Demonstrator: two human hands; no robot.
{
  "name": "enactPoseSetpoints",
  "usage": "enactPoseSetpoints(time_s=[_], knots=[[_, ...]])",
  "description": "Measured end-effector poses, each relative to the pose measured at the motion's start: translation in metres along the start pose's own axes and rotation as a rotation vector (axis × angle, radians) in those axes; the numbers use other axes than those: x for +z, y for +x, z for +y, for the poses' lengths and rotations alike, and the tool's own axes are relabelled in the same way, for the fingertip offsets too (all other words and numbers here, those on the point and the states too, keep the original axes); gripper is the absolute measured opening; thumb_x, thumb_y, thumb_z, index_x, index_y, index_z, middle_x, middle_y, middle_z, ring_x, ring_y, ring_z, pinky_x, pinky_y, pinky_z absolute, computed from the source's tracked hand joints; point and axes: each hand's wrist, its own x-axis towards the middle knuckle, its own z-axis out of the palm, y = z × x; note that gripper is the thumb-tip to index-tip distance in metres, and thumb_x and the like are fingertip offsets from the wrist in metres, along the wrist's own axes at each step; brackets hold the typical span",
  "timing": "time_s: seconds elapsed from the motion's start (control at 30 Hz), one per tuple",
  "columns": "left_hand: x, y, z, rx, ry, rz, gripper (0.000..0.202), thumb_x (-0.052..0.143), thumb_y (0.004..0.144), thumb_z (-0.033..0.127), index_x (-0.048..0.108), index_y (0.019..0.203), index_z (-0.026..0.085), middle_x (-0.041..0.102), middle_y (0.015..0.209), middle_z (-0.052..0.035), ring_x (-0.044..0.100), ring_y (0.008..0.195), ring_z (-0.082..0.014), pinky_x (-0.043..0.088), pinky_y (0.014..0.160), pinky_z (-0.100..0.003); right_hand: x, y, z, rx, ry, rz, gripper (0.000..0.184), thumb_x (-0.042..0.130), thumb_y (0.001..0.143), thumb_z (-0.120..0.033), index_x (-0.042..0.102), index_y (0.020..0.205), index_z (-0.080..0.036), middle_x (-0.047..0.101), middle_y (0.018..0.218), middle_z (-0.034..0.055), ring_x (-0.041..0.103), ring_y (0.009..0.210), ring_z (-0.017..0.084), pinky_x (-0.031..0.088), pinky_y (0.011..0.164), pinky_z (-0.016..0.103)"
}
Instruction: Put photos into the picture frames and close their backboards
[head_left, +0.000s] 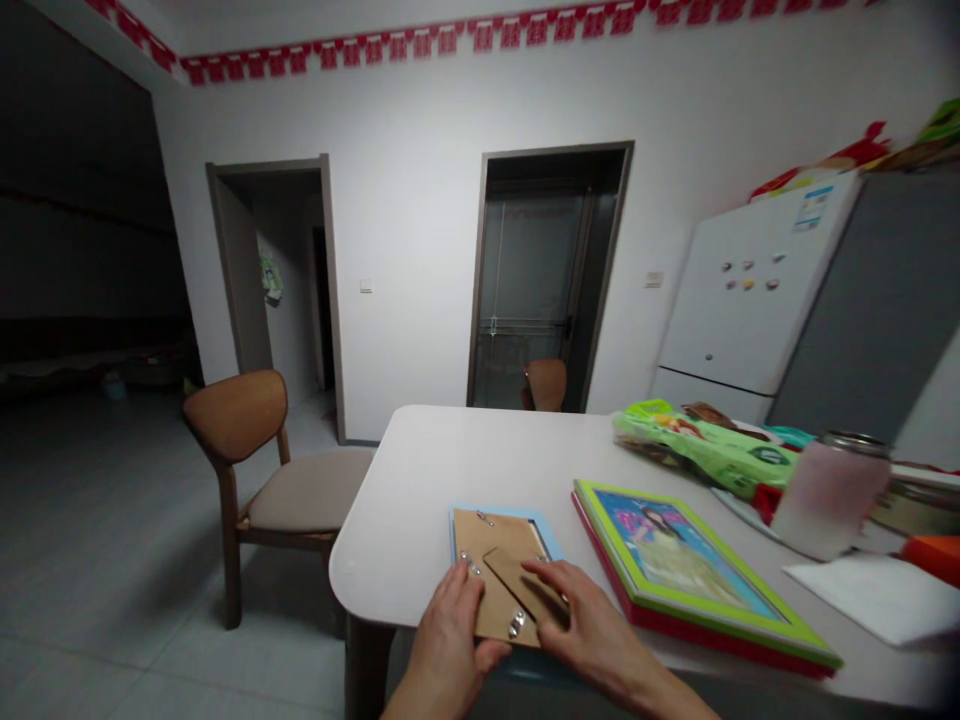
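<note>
left hand (451, 622) spread along one side of the blue photo frame (489, 603), right hand (589, 615) curled at its stand (516, 578), pinching or not i can't tell, so, with it lying back up on the table (480, 447), light pressure near the clips (517, 624) seems best.

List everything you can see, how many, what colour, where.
Blue frame: 1, brown backing up, under hands
Framed picture: 1, green border, right of it
Red item: 1, red, beneath that picture
Packet: 1, green, table's far right
Jar: 1, pink-white, table right
Sheet: 1, white, near jar
Table: 1, white, centre
Chairs: 2, brown, left and beyond table
Fridge: 1, white-grey, right
Doorways: 2, grey-framed, back wall
Bunting: 1 row, red, wall top
Other clutter: uncounted, mixed, right
Left hand: 1, bare, backing's left
Right hand: 1, bare, backing's right
</note>
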Motion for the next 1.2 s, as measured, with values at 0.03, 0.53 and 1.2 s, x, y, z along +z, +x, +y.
enactPoseSetpoints(time_s=[0.03, 0.53, 1.2], knots=[[0.003, 0.002, 0.005, -0.009, -0.005, -0.032, 0.056, 0.068, 0.055, 0.014, 0.049, 0.108, 0.007, 0.042, 0.123, -0.0195, 0.039, 0.113, -0.0264, 0.033, 0.096, -0.039, -0.003, -0.002, 0.005, 0.015, -0.014, -0.008, 0.054, 0.044, 0.054, -0.016, 0.051, 0.108, -0.015, 0.054, 0.104, 0.0083, 0.047, 0.100, 0.020, 0.032, 0.091, 0.032], [0.002, 0.003, 0.012, -0.056, 0.056, -0.231, 0.038, 0.053, 0.071, 0.026, 0.049, 0.108, 0.018, 0.042, 0.126, -0.0081, 0.027, 0.120, -0.0225, 0.019, 0.099, -0.044, 0.011, 0.003, 0.035, -0.018, -0.193, 0.060, 0.032, 0.044, 0.066, -0.022, 0.061, 0.093, -0.017, 0.056, 0.101, 0.0081, 0.048, 0.094, 0.020, 0.035, 0.083, 0.029], [0.001, -0.003, 0.011, -0.054, 0.034, -0.272, 0.052, 0.060, 0.064, 0.025, 0.044, 0.113, 0.015, 0.042, 0.126, -0.0085, 0.031, 0.119, -0.0204, 0.019, 0.101, -0.037, 0.003, 0.029, 0.049, 0.024, -0.370, 0.033, 0.030, 0.034, 0.074, -0.015, 0.064, 0.080, -0.015, 0.053, 0.092, 0.0093, 0.049, 0.088, 0.016, 0.033, 0.081, 0.025]])
